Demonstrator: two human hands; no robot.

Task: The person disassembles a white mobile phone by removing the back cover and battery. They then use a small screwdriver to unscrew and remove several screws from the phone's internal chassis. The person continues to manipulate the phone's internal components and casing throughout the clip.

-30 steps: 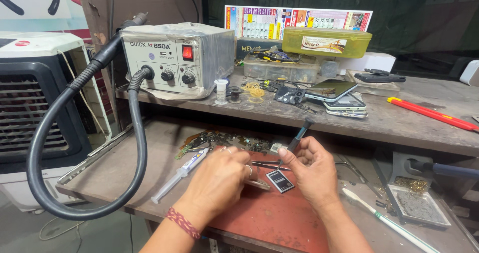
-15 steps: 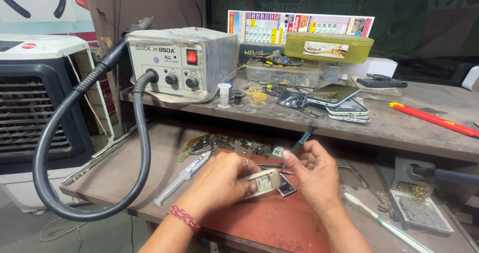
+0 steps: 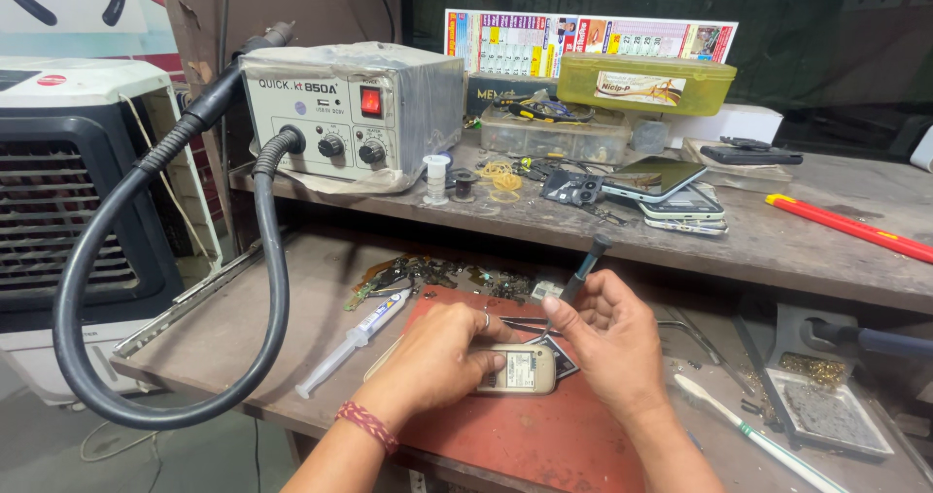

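I see a cluttered repair bench (image 3: 321, 308) with an air cooler (image 3: 78, 192) far left, a hot-air station (image 3: 350, 114) on the upper shelf, and a syringe (image 3: 355, 342) beside the red mat (image 3: 544, 440). My left hand (image 3: 437, 362) grips the small phone (image 3: 515, 369) on the mat; my right hand (image 3: 607, 342), just beside it, pinches a dark screwdriver (image 3: 583, 271).

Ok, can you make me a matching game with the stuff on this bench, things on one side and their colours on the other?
Things:
1. Work mat under the hands
2. Lidded box on the upper shelf
3. Hose looping from the grey machine
4. Syringe lying beside the mat

Colours:
A. black
B. yellow-green
C. red-brown
D. clear and white

Pairs: 1-C, 2-B, 3-A, 4-D
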